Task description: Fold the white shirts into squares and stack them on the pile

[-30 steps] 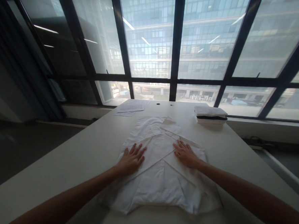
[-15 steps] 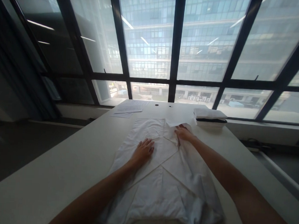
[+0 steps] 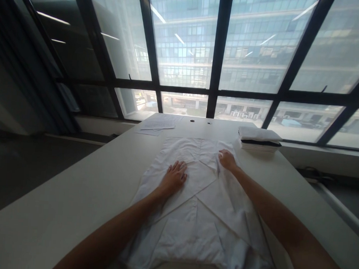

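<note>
Left hand (image 3: pixel 174 178) lies flat and wide on the cloth (image 3: pixel 189 222), right hand (image 3: pixel 227 159) curls by the cloth's far right corner, pinching or not I cannot tell, with table (image 3: pixel 97 186) room both sides and papers (image 3: pixel 157 124), a pile (image 3: pixel 260 138) and windows (image 3: pixel 186 49) beyond.

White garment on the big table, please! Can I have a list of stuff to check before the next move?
1. Left hand flat on the white garment: ok, fingers spread.
2. Right hand gripping the cloth: cannot tell; its fingers are curled at the garment's far right part.
3. Garment lying on the table: ok.
4. Garment free of wrinkles: not ok, creases and slanting folds show.
5. Papers off the garment: ok, they lie at the table's far left.
6. Folded stack off the garment: ok, it sits at the far right.
</note>
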`<move>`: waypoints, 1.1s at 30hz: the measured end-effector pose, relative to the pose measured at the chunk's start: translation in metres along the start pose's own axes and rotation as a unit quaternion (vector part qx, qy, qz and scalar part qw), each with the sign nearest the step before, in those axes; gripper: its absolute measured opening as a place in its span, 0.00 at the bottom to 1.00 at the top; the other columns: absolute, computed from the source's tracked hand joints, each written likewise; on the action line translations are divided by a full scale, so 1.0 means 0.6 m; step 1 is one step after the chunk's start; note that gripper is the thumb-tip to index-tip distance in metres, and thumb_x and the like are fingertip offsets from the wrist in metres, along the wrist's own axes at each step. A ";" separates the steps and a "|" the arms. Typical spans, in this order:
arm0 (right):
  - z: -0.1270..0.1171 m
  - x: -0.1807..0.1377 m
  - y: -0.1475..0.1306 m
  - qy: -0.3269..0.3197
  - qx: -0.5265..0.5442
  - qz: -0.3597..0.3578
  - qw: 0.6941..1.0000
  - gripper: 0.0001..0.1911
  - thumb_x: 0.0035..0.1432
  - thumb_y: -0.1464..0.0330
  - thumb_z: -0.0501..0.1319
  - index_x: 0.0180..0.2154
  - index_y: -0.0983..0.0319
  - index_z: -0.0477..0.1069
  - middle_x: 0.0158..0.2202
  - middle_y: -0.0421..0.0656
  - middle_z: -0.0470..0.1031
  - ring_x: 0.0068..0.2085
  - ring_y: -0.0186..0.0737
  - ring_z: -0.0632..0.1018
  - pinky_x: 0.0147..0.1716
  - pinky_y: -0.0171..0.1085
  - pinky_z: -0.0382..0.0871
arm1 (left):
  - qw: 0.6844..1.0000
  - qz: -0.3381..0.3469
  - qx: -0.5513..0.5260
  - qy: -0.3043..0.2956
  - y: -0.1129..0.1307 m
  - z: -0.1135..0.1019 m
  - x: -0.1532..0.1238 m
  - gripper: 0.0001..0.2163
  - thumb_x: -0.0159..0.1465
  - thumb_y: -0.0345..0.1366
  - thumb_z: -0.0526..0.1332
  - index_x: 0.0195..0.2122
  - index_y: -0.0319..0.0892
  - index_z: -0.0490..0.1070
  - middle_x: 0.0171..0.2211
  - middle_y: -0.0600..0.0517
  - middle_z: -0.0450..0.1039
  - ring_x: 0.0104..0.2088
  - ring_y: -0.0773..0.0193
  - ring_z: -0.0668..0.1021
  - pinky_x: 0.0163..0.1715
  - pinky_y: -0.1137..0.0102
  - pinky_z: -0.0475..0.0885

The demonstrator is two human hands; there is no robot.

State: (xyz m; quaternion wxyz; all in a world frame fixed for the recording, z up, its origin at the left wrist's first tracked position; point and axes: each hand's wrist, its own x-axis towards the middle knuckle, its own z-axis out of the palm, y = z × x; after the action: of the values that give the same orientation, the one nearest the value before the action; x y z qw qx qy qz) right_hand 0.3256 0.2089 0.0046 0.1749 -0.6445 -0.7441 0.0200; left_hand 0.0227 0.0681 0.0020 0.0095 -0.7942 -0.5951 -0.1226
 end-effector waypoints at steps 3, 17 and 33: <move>0.011 -0.038 -0.037 0.008 0.019 -0.036 0.999 0.25 0.70 0.64 0.53 0.64 0.65 0.67 0.64 0.53 0.70 0.65 0.44 0.68 0.64 0.38 0.58 | 1.000 -0.004 0.012 0.017 -0.007 0.001 0.009 0.23 0.72 0.40 0.54 0.66 0.43 0.65 0.73 0.44 0.53 0.71 0.45 0.57 0.68 0.50 0.57; 0.008 -0.104 -0.067 -0.002 0.045 -0.044 0.998 0.35 0.66 0.57 0.60 0.67 0.69 0.61 0.69 0.58 0.62 0.69 0.50 0.63 0.67 0.43 0.55 | 0.970 -0.221 0.027 0.093 -0.093 -0.022 0.085 0.23 0.72 0.42 0.54 0.67 0.46 0.65 0.67 0.37 0.61 0.65 0.40 0.66 0.61 0.49 0.64; -0.009 -0.124 -0.065 0.007 0.004 -0.064 0.998 0.29 0.68 0.61 0.58 0.65 0.67 0.64 0.64 0.56 0.69 0.64 0.48 0.69 0.63 0.41 0.59 | 0.999 -0.024 -0.012 -0.025 -0.051 -0.003 0.068 0.22 0.75 0.43 0.47 0.68 0.47 0.63 0.72 0.45 0.55 0.71 0.48 0.57 0.67 0.44 0.53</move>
State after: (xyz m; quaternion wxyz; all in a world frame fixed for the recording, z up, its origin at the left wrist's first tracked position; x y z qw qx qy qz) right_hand 0.2981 0.1296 0.0020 0.1834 -0.5950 -0.7825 0.0077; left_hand 0.0042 0.1152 0.0083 -0.0181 -0.7824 -0.6126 -0.1106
